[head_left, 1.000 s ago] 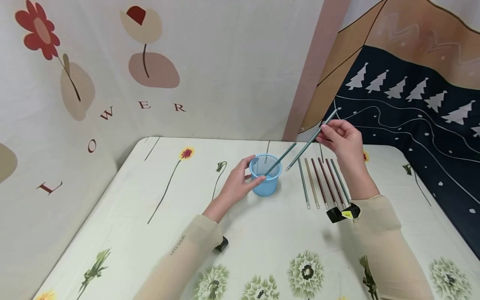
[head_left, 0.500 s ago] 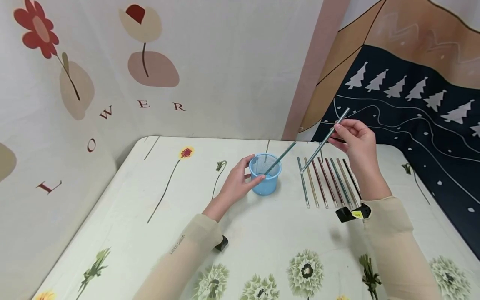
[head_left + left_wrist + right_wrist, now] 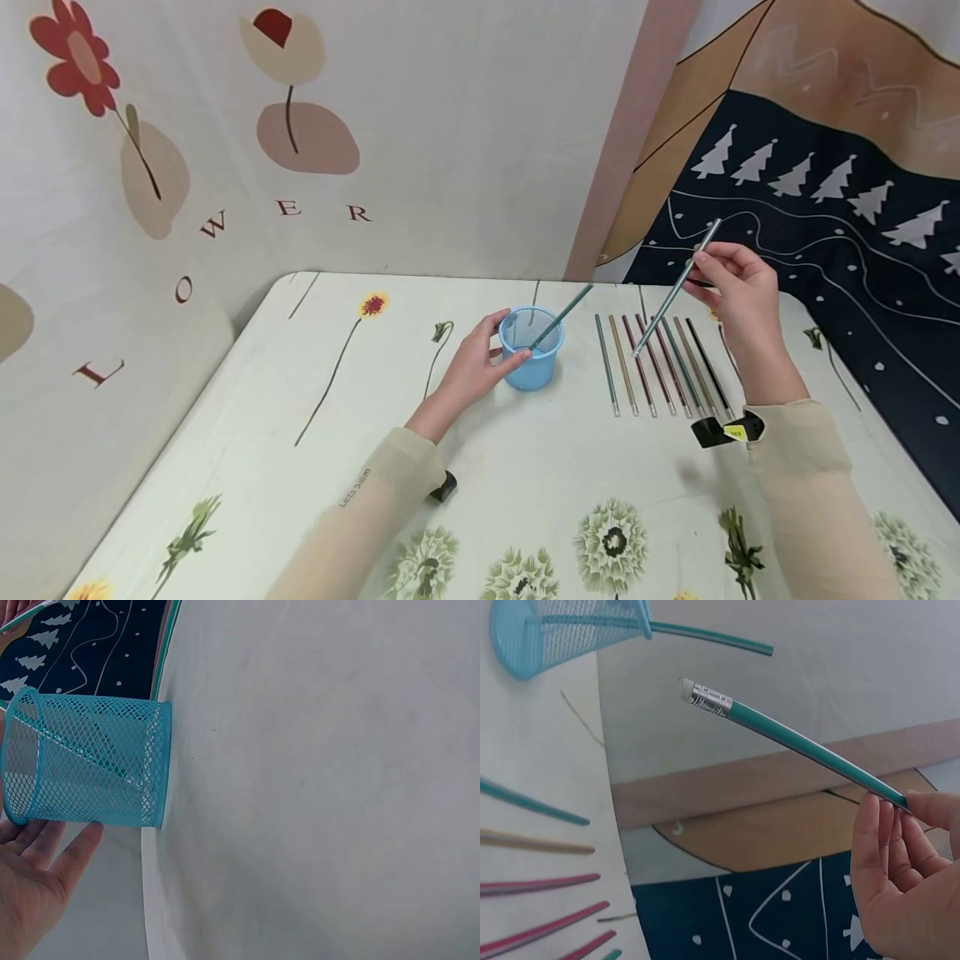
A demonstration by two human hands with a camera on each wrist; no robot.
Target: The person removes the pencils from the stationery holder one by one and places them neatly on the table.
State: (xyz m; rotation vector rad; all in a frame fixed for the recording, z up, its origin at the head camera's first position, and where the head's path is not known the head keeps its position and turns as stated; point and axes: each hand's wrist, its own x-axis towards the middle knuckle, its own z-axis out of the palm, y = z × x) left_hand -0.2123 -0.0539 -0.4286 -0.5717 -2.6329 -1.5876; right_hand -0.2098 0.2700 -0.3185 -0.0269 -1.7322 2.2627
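My left hand (image 3: 480,362) holds the near left side of a light blue mesh pencil cup (image 3: 529,375), thumb at the front and fingers at the back. The cup (image 3: 90,761) stands upright on the table with one teal pencil (image 3: 564,315) leaning in it, its plain end above the rim. My right hand (image 3: 738,287) pinches another teal pencil (image 3: 802,746) near its plain end between thumb and fingertips. That pencil slants through the air, silver band and whitish eraser end pointing down-left, over the row of pencils in the head view.
Right of the cup several pencils lie side by side, among them a teal pencil (image 3: 606,358), a gold pencil (image 3: 624,367), dark red pencils and a black pencil (image 3: 705,358). Their eraser ends face me. A flower-print cloth (image 3: 337,500) covers the table; printed curtains (image 3: 465,167) hang behind.
My right hand has moved right with the teal pencil, away from the cup and across the row, uncovering the row's right-hand pencils. The left hand and cup have stayed put.
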